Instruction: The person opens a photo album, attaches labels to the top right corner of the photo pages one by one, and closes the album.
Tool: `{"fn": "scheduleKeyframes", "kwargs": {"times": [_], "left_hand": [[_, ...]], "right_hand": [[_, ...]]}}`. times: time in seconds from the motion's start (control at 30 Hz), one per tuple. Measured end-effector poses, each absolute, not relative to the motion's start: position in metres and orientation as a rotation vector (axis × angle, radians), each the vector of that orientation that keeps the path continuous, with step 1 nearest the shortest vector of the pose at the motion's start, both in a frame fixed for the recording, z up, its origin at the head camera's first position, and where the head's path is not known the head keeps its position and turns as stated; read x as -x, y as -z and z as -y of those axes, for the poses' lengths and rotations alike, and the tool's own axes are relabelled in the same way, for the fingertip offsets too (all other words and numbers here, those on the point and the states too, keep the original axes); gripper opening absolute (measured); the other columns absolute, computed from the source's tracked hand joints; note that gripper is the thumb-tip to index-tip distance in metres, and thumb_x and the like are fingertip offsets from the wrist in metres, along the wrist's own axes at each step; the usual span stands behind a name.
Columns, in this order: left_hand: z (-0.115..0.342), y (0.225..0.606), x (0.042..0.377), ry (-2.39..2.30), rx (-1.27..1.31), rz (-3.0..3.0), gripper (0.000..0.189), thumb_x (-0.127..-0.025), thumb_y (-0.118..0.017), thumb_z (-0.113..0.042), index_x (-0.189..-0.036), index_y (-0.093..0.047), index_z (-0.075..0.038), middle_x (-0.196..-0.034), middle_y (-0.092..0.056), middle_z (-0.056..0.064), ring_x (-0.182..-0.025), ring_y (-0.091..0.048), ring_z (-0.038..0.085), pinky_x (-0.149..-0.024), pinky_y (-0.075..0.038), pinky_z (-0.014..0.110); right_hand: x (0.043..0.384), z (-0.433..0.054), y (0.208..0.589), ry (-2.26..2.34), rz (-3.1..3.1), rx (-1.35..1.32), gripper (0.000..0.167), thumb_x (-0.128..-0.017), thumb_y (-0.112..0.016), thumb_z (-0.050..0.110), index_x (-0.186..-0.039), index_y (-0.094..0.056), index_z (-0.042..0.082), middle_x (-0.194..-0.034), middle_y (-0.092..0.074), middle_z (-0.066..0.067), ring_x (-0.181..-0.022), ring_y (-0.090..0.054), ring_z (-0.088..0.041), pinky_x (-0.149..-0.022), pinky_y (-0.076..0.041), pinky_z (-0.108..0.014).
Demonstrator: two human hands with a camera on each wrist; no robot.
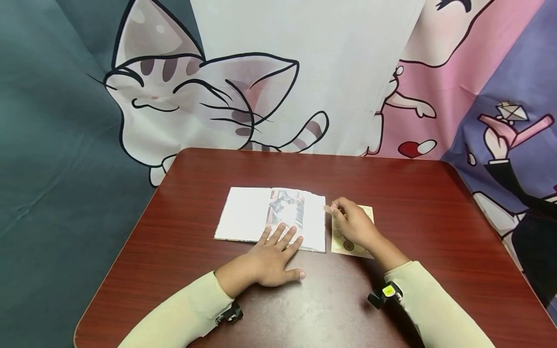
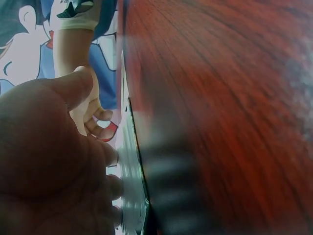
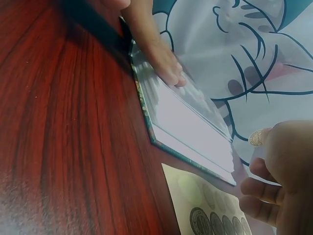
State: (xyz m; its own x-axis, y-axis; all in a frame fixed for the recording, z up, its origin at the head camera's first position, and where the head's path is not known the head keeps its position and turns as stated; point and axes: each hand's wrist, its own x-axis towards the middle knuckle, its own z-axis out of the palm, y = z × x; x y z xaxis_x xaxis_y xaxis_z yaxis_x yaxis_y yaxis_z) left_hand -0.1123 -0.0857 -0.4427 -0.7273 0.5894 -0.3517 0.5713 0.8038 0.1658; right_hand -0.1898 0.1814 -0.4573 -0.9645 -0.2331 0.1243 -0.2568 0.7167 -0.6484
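An open book (image 1: 243,212) with white pages lies on the table, a printed picture (image 1: 285,203) showing near its middle. My left hand (image 1: 271,263) rests flat across the book's near edge, fingers spread over the pages. Just right of the book is a pale yellow sheet of round stickers (image 3: 182,196), several of them dark printed circles. Above this sheet, my right hand (image 1: 354,226) pinches one round sticker (image 3: 256,137) between thumb and finger, close to the book's right edge. The other fingers of that hand are loosely curled.
The reddish-brown wooden table (image 1: 409,193) has rounded corners. Behind it hangs a curtain (image 1: 348,72) printed with cartoon cats. Each sleeve carries a small wrist device, the right one (image 1: 387,292) with a yellow-green display.
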Motion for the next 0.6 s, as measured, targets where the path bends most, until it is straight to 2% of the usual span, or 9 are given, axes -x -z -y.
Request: {"fn": "scheduleKeyframes", "kwargs": {"times": [0.2,0.43,0.6], "left_hand": [[0.085,0.442,0.112,-0.037,-0.875,-2.614,0.088,-0.098,-0.032,-0.076,-0.166,-0.015,-0.023,-0.171,0.000,0.004,-0.156,0.007,0.030,-0.122,0.002,0.056],[0.085,0.443,0.112,-0.051,-0.876,-2.615,0.088,-0.098,-0.033,-0.076,-0.166,-0.015,-0.022,-0.171,-0.001,0.004,-0.156,0.007,0.030,-0.122,0.002,0.056],[0.085,0.442,0.111,-0.059,-0.871,-2.614,0.088,-0.098,-0.035,-0.075,-0.166,-0.015,-0.022,-0.171,-0.001,0.005,-0.155,0.007,0.031,-0.122,0.002,0.056]], "right_hand": [[0.196,-0.174,0.459,-1.075,2.877,-0.395,0.025,-0.105,-0.059,0.037,-0.094,-0.058,0.014,-0.087,-0.056,-0.005,-0.078,-0.054,-0.022,-0.068,-0.044,-0.038],[0.203,-0.166,0.463,-1.060,2.897,-0.390,0.024,-0.106,-0.058,0.034,-0.096,-0.057,0.012,-0.090,-0.056,-0.006,-0.081,-0.053,-0.023,-0.071,-0.043,-0.039],[0.208,-0.162,0.467,-1.047,2.897,-0.392,0.018,-0.106,-0.058,0.027,-0.097,-0.059,0.012,-0.091,-0.057,-0.006,-0.082,-0.053,-0.023,-0.073,-0.043,-0.040]]}}
